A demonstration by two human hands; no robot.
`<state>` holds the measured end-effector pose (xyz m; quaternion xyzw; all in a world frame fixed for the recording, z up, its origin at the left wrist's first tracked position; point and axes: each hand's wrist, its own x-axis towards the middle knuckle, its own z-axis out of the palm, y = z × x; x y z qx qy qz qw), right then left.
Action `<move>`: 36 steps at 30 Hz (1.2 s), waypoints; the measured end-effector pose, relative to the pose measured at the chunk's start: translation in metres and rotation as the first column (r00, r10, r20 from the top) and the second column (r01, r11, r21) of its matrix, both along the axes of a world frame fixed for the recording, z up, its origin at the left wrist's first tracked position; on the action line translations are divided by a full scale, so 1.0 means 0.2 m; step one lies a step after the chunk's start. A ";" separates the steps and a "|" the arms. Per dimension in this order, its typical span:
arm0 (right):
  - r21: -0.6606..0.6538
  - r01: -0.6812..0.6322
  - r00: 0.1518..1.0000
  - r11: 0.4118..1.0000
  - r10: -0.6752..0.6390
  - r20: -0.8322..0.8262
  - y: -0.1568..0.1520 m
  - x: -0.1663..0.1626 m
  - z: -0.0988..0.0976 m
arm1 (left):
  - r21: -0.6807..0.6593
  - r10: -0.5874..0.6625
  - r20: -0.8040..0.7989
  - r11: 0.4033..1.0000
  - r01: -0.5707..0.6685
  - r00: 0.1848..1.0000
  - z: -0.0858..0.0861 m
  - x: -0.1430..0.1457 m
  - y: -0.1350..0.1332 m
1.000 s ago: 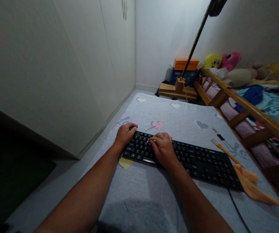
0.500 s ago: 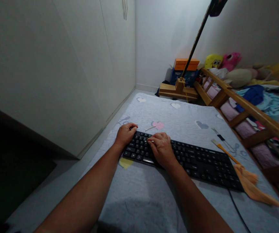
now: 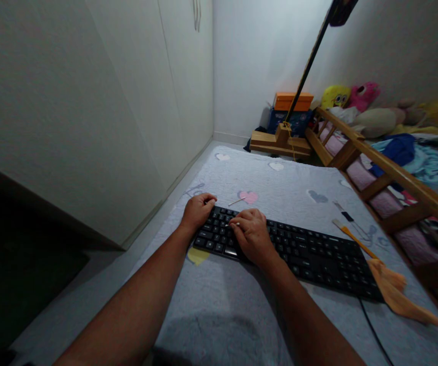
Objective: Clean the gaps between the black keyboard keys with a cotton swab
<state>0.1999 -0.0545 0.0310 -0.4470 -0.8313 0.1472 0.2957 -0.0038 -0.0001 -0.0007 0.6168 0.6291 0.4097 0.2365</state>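
Black keyboard [image 3: 314, 254] stretches from the centre to the lower right of the frame across a heart-patterned cloth [image 3: 211, 305], its far left corner grasped by the left hand [image 3: 197, 212], as the right hand [image 3: 255, 234] pinches a white swab [image 3: 237, 224] over the keys.

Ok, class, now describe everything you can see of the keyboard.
The keyboard is long, black and plastic-looking, with rows of pale-marked keys and a shiny space bar. It lies keys up on the patterned cover, slanting, its right end lower in the picture. A dark cable shows at its near edge, toward the right. The left hand is at its far left corner; the right hand, holding a swab, covers some keys. An orange cloth adjoins its right end.
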 end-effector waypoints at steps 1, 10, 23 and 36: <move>0.001 -0.005 1.000 1.000 0.005 -0.002 0.00 0.00 0.00 | 0.001 -0.001 0.003 1.000 0.001 1.000 0.00 0.00 0.00; -0.004 -0.019 1.000 1.000 0.019 -0.002 -0.01 -0.01 0.01 | 0.001 -0.004 0.017 1.000 0.004 1.000 0.00 0.00 0.00; -0.002 0.004 0.994 1.000 -0.003 0.112 0.06 -0.02 0.04 | -0.004 -0.004 0.026 1.000 0.005 1.000 0.01 0.00 -0.01; 0.000 -0.032 0.992 0.999 0.032 0.122 0.06 -0.05 0.05 | 0.013 -0.010 0.006 1.000 0.010 1.000 0.00 0.00 0.00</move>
